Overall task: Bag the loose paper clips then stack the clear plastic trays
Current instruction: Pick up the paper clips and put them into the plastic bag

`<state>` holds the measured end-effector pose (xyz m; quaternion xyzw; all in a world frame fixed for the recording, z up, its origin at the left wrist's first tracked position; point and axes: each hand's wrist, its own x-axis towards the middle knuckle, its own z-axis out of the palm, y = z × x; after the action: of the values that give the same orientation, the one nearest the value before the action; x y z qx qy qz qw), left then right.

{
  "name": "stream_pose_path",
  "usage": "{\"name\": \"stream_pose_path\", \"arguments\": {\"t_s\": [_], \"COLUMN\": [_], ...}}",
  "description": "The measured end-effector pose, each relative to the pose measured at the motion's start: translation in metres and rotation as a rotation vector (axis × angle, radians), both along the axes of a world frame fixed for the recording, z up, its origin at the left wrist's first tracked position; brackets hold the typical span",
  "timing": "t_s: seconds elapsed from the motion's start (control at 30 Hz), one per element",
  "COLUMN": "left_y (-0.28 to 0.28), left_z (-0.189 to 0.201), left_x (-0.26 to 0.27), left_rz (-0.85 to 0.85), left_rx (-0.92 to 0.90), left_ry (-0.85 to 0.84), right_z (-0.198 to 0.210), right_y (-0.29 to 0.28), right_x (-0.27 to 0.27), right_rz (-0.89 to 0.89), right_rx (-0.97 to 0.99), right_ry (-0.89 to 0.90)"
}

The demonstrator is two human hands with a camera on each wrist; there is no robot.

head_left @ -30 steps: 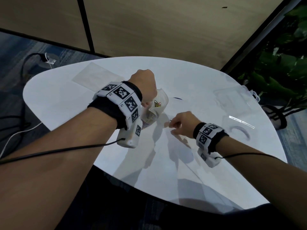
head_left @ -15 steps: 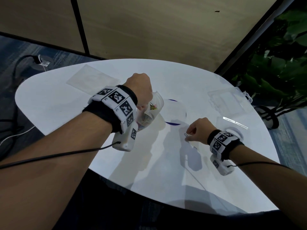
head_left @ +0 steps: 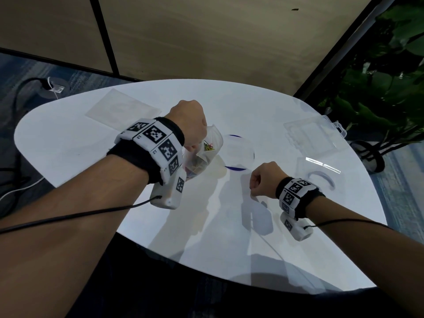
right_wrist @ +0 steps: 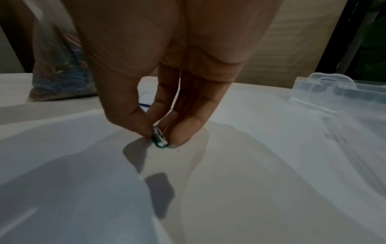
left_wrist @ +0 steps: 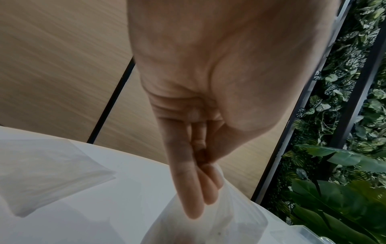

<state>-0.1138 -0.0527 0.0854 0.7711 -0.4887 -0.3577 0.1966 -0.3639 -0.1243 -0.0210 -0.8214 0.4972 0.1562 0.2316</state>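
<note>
My left hand (head_left: 190, 125) pinches the rim of a clear plastic bag (head_left: 206, 152) holding several coloured paper clips, upright on the white table (head_left: 68, 145); the left wrist view shows the fingers (left_wrist: 194, 189) on the bag's edge (left_wrist: 229, 214). To the right, my right hand (head_left: 263, 180) is at the table surface, thumb and fingertips pinching a green paper clip (right_wrist: 159, 142). The bag (right_wrist: 58, 74) stands to its left in the right wrist view. A clear tray (head_left: 309, 136) with a latch lies at the far right, also seen as a clear tray (right_wrist: 334, 92). A round clear lid (head_left: 238, 154) with a blue rim lies between bag and tray.
A flat clear sheet or bag (head_left: 121, 109) lies at the table's far left. Another clear tray piece (head_left: 319, 173) sits near the right edge. Green plants (head_left: 378, 88) stand beyond the table on the right; cables (head_left: 23, 92) run on the floor at left.
My right hand moved rightward along the table, away from the bag, and now pinches a clip at the surface. The left hand and bag stayed in place.
</note>
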Motion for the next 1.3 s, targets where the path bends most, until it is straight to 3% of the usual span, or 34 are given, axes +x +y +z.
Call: {"name": "stream_pose_path", "arguments": {"t_s": [0.27, 0.47, 0.63, 0.83, 0.93, 1.1, 1.3], "left_y": [0.001, 0.002, 0.002, 0.001, 0.001, 0.001, 0.003], "left_z": [0.002, 0.003, 0.004, 0.003, 0.003, 0.003, 0.002], "left_x": [0.000, 0.001, 0.001, 0.002, 0.002, 0.001, 0.004], "left_rz": [0.015, 0.005, 0.003, 0.008, 0.007, -0.015, -0.047], "left_rx": [-0.009, -0.002, 0.004, 0.006, 0.006, 0.020, 0.019], "left_ry": [0.022, 0.018, 0.028, 0.023, 0.032, 0.042, 0.046], "right_z": [0.001, 0.001, -0.004, 0.000, 0.024, 0.075, 0.078], "right_y": [0.004, 0.004, 0.010, 0.012, 0.005, 0.003, 0.018], "right_x": [0.000, -0.002, 0.004, 0.007, 0.020, 0.063, 0.096], "right_rz": [-0.129, -0.117, -0.170, 0.001, -0.082, -0.238, -0.088], "right_rx": [0.102, 0.015, 0.095, 0.052, 0.049, 0.115, -0.013], "right_ry": [-0.083, -0.120, -0.125, -0.106, -0.294, -0.864, -0.848]}}
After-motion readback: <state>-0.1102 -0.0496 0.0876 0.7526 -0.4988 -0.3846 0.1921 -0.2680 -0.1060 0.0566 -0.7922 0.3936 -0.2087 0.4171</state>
